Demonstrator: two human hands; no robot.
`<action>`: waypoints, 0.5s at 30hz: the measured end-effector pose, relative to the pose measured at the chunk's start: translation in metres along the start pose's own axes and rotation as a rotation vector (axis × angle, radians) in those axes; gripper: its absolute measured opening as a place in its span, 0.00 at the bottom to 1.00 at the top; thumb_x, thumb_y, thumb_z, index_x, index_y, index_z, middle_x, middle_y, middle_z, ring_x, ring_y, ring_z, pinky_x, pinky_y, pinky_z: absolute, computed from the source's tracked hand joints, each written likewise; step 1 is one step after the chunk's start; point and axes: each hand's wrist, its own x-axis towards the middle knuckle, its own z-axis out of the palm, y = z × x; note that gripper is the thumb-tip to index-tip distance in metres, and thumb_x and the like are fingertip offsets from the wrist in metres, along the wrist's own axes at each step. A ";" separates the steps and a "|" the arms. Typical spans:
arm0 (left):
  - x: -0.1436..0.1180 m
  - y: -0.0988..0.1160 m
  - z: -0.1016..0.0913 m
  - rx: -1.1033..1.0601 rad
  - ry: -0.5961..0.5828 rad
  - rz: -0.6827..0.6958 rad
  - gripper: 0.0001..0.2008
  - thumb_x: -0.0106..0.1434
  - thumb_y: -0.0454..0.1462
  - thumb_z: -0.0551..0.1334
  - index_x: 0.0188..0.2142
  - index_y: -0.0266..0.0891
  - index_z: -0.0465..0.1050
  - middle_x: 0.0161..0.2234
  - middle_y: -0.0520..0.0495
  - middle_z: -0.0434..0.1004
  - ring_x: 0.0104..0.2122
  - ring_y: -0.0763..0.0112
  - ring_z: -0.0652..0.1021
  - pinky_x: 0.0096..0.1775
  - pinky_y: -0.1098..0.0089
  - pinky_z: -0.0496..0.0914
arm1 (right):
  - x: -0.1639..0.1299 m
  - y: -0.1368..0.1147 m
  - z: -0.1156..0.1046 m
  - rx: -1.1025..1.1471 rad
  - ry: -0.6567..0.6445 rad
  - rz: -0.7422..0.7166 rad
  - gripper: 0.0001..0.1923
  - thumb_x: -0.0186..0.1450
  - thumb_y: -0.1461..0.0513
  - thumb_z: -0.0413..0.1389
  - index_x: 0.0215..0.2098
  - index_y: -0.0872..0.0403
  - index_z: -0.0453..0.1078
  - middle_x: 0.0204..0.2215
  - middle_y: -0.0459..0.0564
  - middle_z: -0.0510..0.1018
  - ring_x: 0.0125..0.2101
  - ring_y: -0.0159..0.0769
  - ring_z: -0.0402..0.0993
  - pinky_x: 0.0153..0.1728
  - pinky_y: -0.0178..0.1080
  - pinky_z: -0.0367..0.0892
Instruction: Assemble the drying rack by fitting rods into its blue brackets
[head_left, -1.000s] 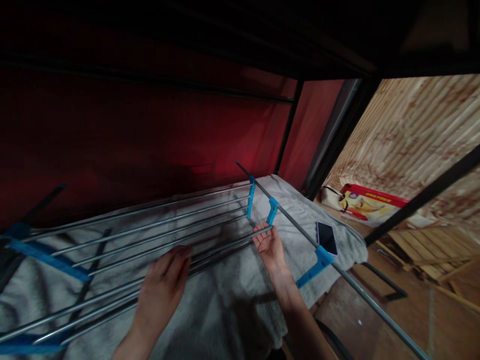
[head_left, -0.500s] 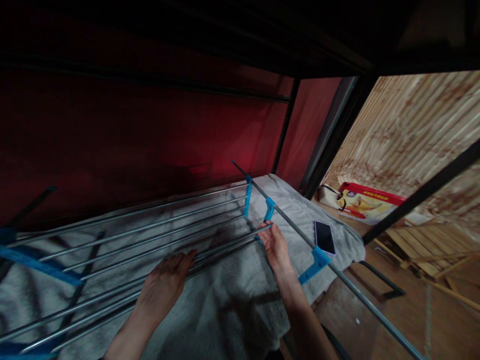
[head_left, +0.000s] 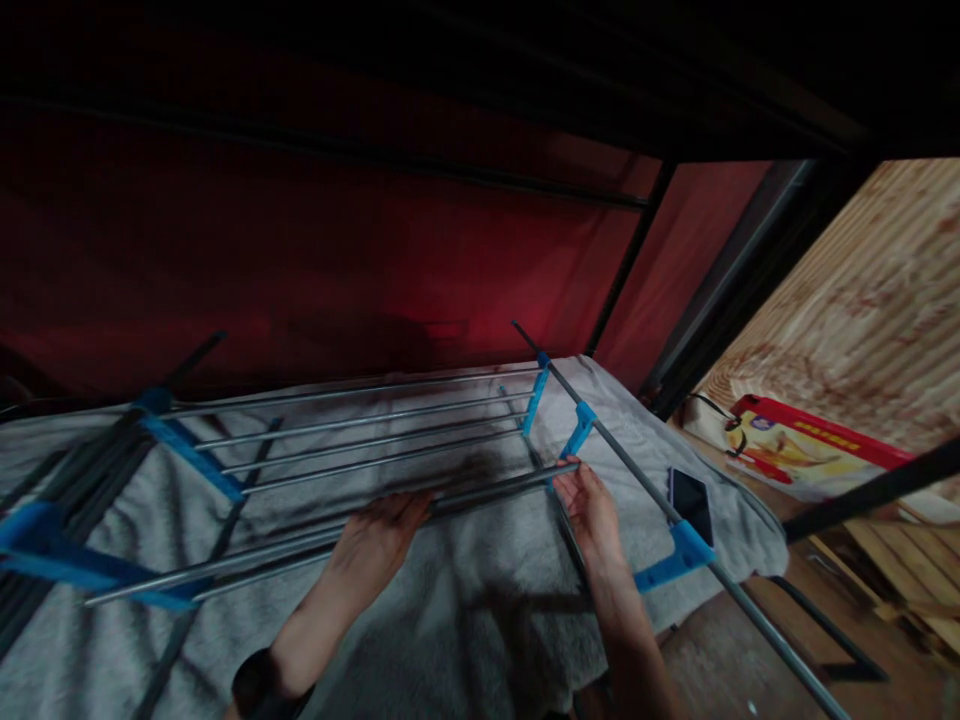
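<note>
Running left to right along the near side of the rack [head_left: 375,413] in the head view, the near rods [head_left: 495,489] are lying under both hands. The left hand [head_left: 382,535] is reaching over their middle with its fingers together, probably steadying the weight; how firmly they are gripping, I cannot tell. The right hand [head_left: 596,510] is pinching the right end of at least one rod, thumb above and fingers below, likely for fine control just beside the middle bracket [head_left: 579,428]. On the left, a rod end is lying across the near left bracket [head_left: 112,572], which seems to be bearing that side. The blanket [head_left: 450,625] is lying beneath, perhaps stopping the metal from sliding. To the right, the phone [head_left: 691,502] is lying just beside the pole [head_left: 637,475], within easy reach.
</note>
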 end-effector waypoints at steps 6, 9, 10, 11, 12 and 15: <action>-0.010 -0.016 -0.005 0.010 0.006 -0.046 0.18 0.73 0.36 0.50 0.54 0.38 0.75 0.42 0.39 0.82 0.39 0.57 0.81 0.39 0.61 0.74 | 0.000 0.003 0.022 -0.051 -0.045 0.010 0.11 0.58 0.60 0.67 0.38 0.52 0.76 0.33 0.45 0.80 0.34 0.32 0.79 0.43 0.37 0.75; -0.006 -0.016 -0.005 0.005 0.008 -0.057 0.19 0.73 0.36 0.49 0.54 0.38 0.75 0.42 0.40 0.81 0.39 0.58 0.81 0.40 0.61 0.74 | 0.002 0.005 0.027 -0.001 -0.036 0.019 0.09 0.56 0.62 0.68 0.34 0.52 0.75 0.33 0.44 0.80 0.34 0.33 0.78 0.43 0.38 0.76; -0.005 -0.015 -0.005 0.003 0.011 -0.059 0.19 0.73 0.36 0.48 0.54 0.39 0.74 0.42 0.40 0.81 0.39 0.58 0.81 0.40 0.61 0.74 | 0.003 0.005 0.028 0.014 -0.028 0.032 0.09 0.56 0.62 0.68 0.34 0.52 0.75 0.33 0.44 0.81 0.34 0.33 0.79 0.43 0.38 0.76; -0.003 -0.014 -0.004 0.000 0.015 -0.062 0.19 0.73 0.37 0.48 0.54 0.39 0.74 0.41 0.40 0.81 0.38 0.59 0.81 0.39 0.61 0.74 | 0.004 0.006 0.029 0.026 -0.018 0.044 0.08 0.55 0.62 0.68 0.33 0.52 0.75 0.32 0.45 0.81 0.34 0.33 0.79 0.43 0.38 0.76; -0.001 -0.014 -0.003 -0.003 0.020 -0.064 0.19 0.73 0.37 0.48 0.54 0.39 0.74 0.41 0.41 0.81 0.38 0.59 0.81 0.39 0.62 0.74 | 0.004 0.006 0.029 0.033 -0.009 0.052 0.08 0.55 0.62 0.67 0.33 0.52 0.75 0.32 0.45 0.81 0.34 0.33 0.79 0.43 0.38 0.76; 0.003 -0.012 -0.002 -0.015 0.034 -0.061 0.18 0.73 0.38 0.49 0.53 0.39 0.74 0.41 0.41 0.81 0.38 0.60 0.80 0.38 0.63 0.73 | 0.005 0.006 0.028 0.037 -0.012 0.051 0.08 0.56 0.63 0.67 0.33 0.52 0.75 0.32 0.45 0.81 0.35 0.34 0.79 0.43 0.38 0.76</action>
